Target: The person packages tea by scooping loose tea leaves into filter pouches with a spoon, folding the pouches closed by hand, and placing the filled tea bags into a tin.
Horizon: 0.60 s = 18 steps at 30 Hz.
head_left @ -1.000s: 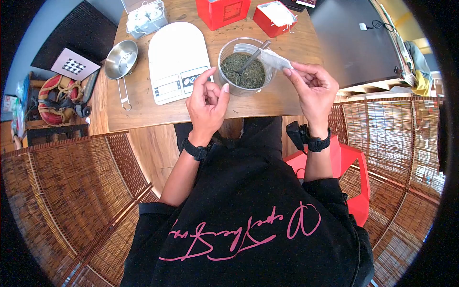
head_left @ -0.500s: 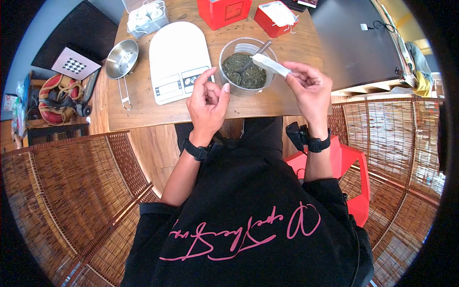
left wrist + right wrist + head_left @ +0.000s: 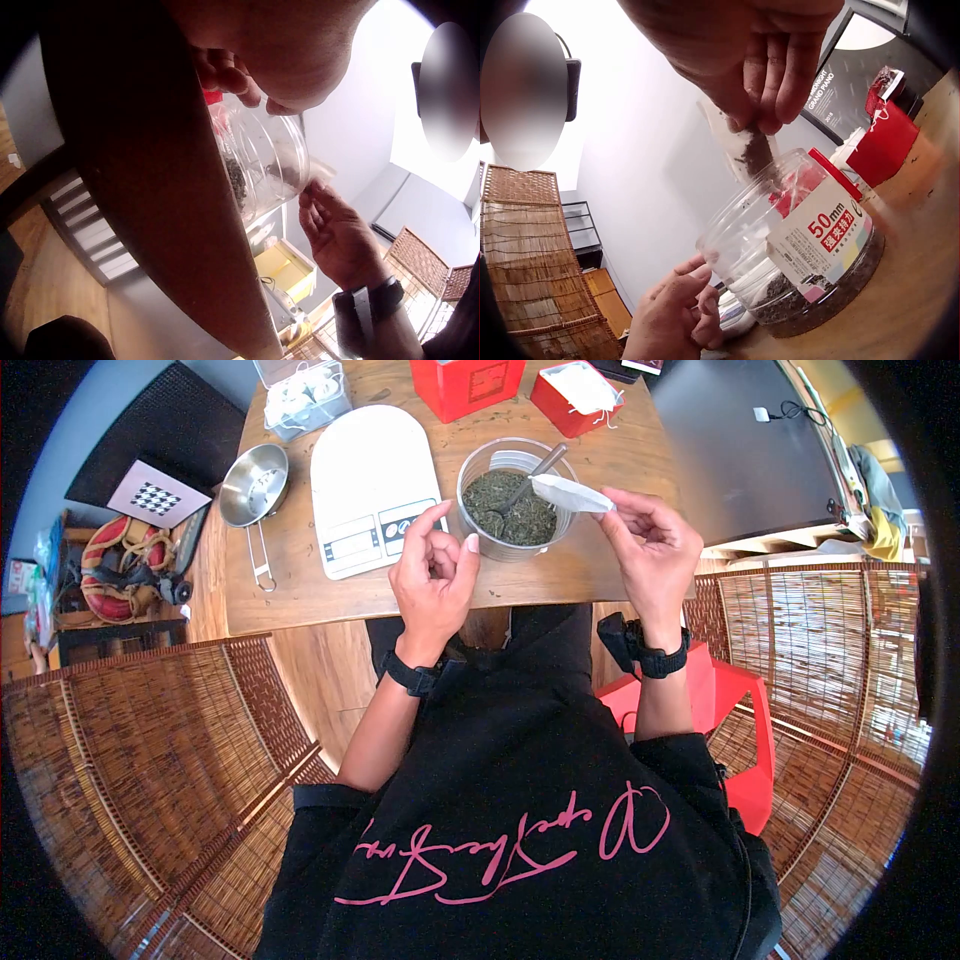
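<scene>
White bag (image 3: 572,494) over jar (image 3: 512,551) rim, upper centre of frame.
Right hand (image 3: 660,550) pinches one end; loose pinch or snagging the spoon (image 3: 545,463) could spill leaf. Left hand (image 3: 433,578) half-curled beside jar, contact unclear. Wooden table (image 3: 300,598), scale (image 3: 370,460) upper left; woven screens (image 3: 160,750) lower left, right.

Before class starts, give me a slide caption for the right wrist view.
A right hand pinches a pale pouch above a labelled clear jar, left hand alongside.
</scene>
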Each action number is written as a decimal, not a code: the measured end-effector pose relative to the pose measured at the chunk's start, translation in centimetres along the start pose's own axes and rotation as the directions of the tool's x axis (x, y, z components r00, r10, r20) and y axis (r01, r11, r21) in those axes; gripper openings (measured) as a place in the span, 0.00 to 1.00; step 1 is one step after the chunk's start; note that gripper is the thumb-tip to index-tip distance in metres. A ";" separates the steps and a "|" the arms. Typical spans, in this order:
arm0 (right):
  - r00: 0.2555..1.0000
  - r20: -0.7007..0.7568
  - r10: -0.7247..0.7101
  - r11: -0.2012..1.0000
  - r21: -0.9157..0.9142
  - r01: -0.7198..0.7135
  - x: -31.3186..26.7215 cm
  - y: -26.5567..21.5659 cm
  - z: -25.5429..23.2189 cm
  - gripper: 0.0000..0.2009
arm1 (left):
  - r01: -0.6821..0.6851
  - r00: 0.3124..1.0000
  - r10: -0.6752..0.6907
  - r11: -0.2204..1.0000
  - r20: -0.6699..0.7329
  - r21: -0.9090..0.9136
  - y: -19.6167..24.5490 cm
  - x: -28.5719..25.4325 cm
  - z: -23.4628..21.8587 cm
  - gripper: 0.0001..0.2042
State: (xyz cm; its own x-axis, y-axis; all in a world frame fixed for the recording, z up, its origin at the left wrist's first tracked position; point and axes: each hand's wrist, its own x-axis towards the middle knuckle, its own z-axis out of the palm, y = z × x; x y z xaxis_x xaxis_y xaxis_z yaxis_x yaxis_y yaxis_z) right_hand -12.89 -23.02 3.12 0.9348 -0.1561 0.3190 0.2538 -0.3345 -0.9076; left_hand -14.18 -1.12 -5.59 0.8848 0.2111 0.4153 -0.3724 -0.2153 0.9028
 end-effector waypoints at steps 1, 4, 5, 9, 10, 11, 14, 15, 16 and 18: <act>1.000 -0.007 -0.026 1.000 0.007 0.026 0.1 0.1 0.0 0.11 | 0.014 1.000 -0.015 1.000 0.018 0.012 0.1 0.0 -0.1 0.22; 0.999 0.006 -0.042 0.999 0.011 0.042 0.3 -0.1 0.0 0.13 | 0.016 1.000 -0.017 1.000 0.019 0.006 0.1 0.0 -0.1 0.22; 0.999 0.025 -0.033 0.999 0.008 0.032 0.3 -0.2 0.1 0.15 | 0.016 1.000 -0.016 1.000 0.019 0.006 0.1 0.0 -0.1 0.22; 1.000 -0.008 -0.026 0.994 0.105 0.027 0.3 0.5 0.3 0.14 | 0.013 1.000 -0.013 1.000 0.019 0.007 0.1 0.0 -0.1 0.22; 1.000 0.001 -0.031 0.995 0.091 0.031 0.3 0.7 0.2 0.14 | 0.017 1.000 -0.017 1.000 0.020 0.007 0.1 0.0 -0.1 0.22; 0.999 0.009 -0.035 0.996 0.077 0.034 0.3 0.8 0.2 0.14 | 0.017 1.000 -0.017 1.000 0.020 0.007 0.1 0.0 -0.1 0.22; 1.000 0.009 -0.025 0.995 0.096 0.024 0.2 0.7 0.2 0.13 | 0.016 1.000 -0.016 1.000 0.022 0.009 0.0 0.0 -0.1 0.22; 1.000 0.008 -0.025 0.995 0.096 0.024 0.2 0.7 0.1 0.13 | 0.011 1.000 -0.011 1.000 0.021 0.012 -0.1 0.0 -0.1 0.22; 1.000 0.007 -0.017 0.997 0.082 0.016 0.2 0.6 0.1 0.12 | 0.006 1.000 -0.006 1.000 0.021 0.016 -0.1 0.0 -0.1 0.22; 1.000 0.006 -0.008 0.998 0.068 0.008 0.2 0.5 0.1 0.11 | 0.008 1.000 -0.008 1.000 0.023 0.017 0.0 0.0 -0.1 0.22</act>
State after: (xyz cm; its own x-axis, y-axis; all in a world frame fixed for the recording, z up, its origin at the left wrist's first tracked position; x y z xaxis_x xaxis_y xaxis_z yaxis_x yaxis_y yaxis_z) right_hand -12.58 -23.13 2.65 0.9340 -0.1481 0.3251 0.2776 -0.2717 -0.9215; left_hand -14.20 -1.00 -5.55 0.8940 0.1912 0.4052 -0.3606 -0.2298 0.9040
